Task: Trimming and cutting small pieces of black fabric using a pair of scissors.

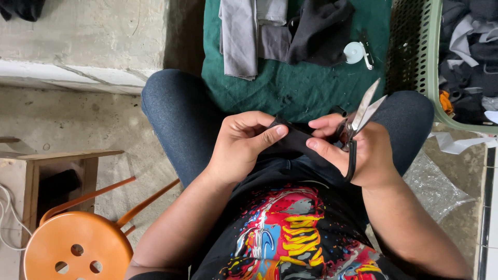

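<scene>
A small black fabric piece is pinched over the lap between left hand thumb and fingers, stretched flat toward the right hand. Scissors are hooked there, blades up, slightly parted, apparently kept clear while fingertips pinch the cloth's other end.

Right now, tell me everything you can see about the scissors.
The scissors are metal snips with bright silver blades and a dark handle loop. The blades stand slightly open, pointing up and away over the right knee. The right hand holds them, fingers through the loop, while also pinching the black fabric piece.
</scene>
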